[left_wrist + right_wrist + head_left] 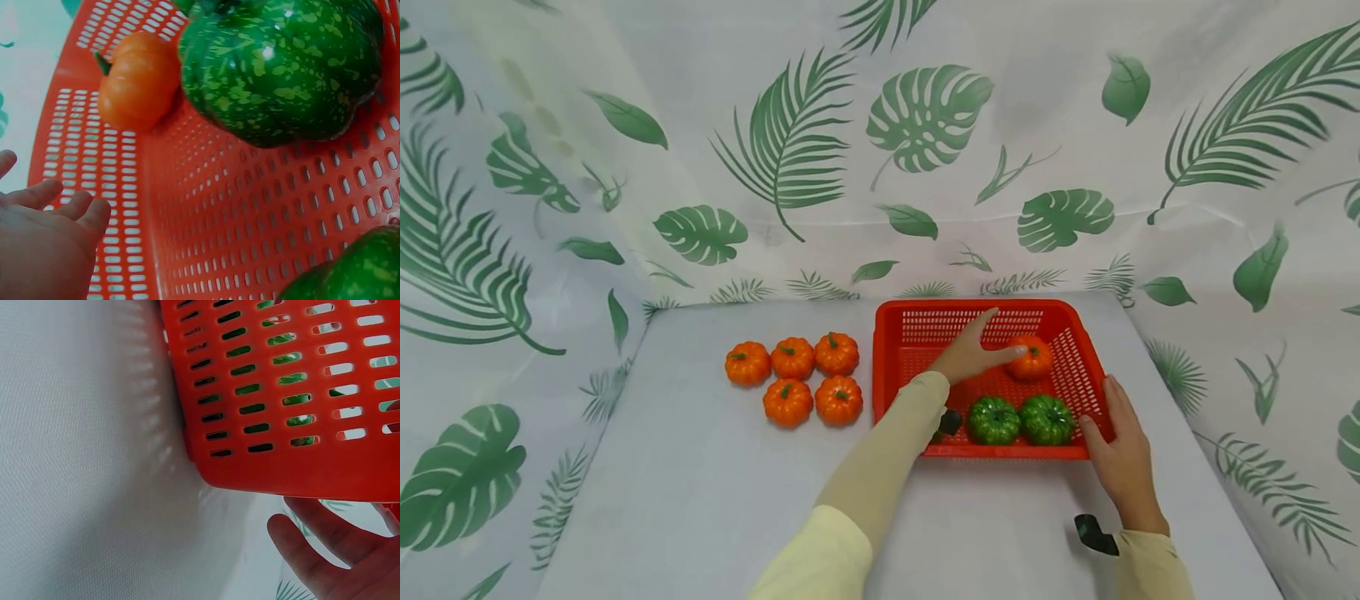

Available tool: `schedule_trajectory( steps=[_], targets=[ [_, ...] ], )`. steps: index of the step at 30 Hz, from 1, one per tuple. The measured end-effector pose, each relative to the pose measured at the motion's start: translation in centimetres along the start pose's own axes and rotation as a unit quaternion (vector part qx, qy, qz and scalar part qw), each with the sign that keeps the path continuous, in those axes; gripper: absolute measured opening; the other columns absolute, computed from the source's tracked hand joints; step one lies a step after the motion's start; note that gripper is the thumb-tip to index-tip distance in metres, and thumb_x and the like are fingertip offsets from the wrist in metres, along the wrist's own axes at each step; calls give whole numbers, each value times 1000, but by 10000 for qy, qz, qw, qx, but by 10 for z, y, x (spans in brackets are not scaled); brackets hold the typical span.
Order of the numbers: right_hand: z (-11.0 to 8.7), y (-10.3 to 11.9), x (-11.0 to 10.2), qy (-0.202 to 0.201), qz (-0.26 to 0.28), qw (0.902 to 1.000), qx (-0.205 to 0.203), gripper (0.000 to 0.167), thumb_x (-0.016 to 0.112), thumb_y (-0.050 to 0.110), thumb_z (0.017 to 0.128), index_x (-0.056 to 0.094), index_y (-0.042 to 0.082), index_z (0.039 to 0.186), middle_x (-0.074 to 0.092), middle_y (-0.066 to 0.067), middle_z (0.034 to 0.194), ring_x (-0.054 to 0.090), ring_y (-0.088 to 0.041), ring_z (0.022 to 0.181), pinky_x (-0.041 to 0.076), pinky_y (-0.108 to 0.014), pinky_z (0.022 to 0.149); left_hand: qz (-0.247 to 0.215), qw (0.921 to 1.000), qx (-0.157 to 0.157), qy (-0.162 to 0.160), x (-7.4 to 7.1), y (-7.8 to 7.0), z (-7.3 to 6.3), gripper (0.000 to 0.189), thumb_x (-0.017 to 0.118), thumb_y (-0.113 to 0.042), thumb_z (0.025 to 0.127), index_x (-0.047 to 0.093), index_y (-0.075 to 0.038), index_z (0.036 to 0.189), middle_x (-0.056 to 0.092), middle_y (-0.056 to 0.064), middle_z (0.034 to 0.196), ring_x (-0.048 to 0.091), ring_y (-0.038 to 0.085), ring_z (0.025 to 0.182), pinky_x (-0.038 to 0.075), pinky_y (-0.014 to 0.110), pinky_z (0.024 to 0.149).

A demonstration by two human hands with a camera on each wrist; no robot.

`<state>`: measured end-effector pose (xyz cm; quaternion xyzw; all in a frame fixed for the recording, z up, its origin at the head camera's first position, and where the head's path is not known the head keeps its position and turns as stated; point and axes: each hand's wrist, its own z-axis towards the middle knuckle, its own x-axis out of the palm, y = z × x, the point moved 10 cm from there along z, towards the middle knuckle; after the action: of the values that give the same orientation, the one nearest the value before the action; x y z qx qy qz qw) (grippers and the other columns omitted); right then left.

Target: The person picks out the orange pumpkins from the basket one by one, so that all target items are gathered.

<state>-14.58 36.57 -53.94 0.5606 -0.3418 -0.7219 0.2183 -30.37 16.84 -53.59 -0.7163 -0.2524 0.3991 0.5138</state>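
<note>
My left hand [972, 354] reaches over the red plastic basket [887, 333] with its fingers spread. Its thumb side overlaps a small orange pumpkin [1032, 360] in the head view. In the left wrist view that orange pumpkin [139, 81] lies apart from the extended fingers [94, 219]. Two green speckled pumpkins [1047, 419] sit along the basket's near side; part of another green one [937, 437] shows beside my left wrist. At the basket's near right corner rests my right hand [1122, 450], its fingers fairly straight against the rim [300, 495].
Several orange pumpkins [793, 379] stand in two rows on the white table [700, 492], left of the basket. A leaf-patterned cloth [925, 183] rises behind the table and at both sides. Black wrist devices [1096, 535] are worn near both hands.
</note>
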Motion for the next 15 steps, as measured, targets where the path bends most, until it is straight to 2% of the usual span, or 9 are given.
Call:
schedule_trajectory(
  steps=[5,15],
  targets=[
    [-1,1,-1,3,6,10000,1,73,55,18,109,19,7,171,19,-20,176,21,-49,158,30,-77,111,408,9989,-58,224,16,4,9,98,77,-55,94,25,-26,173,28,-7,174,31,19,157,35,51,123],
    [0,-3,0,1,-54,9999,93,73,55,17,109,19,7,171,19,-19,176,21,-47,158,31,-77,112,435,9960,-518,580,41,25,27,98,83,-45,93,28,-26,171,45,-7,163,50,14,141,45,40,115]
  ],
)
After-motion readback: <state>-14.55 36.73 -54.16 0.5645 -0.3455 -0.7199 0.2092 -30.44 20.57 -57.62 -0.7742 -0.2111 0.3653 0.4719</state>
